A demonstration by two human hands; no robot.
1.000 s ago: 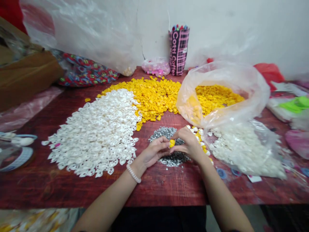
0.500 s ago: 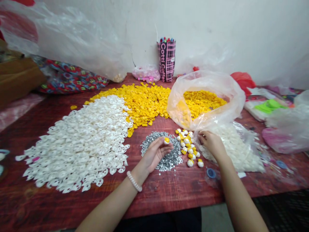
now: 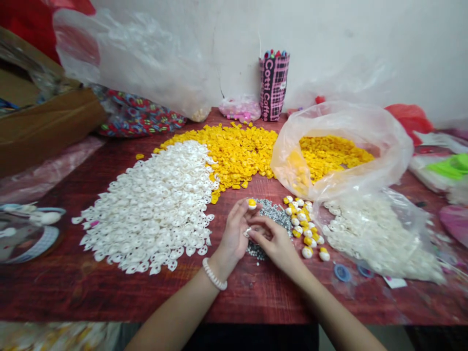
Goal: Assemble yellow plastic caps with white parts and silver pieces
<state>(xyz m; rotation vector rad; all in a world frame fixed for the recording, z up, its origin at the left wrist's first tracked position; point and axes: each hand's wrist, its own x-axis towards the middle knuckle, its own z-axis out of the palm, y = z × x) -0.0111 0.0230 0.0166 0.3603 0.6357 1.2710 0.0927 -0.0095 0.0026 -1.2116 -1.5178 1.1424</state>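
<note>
My left hand is closed on a small yellow-and-white plastic piece, pinched at its fingertips. My right hand meets it at the palm, its fingers closed on a small white plastic piece whose exact shape I cannot make out. Beneath and behind both hands spreads a pile of small silvery-grey discs, partly hidden by them. Just right of the discs lie several joined yellow-and-white pieces. A clear bag of whitish pieces rests farther right.
White leaf-shaped pieces form a large heap on the left. Yellow pieces lie behind, some within an opened plastic bag. A Cotti Coffee bag stands by the wall. A tape roll sits at the left edge.
My right hand has come left from the clear bag to my left palm, bringing a small white piece. My left hand still holds the yellow-and-white piece. The view has turned left.
</note>
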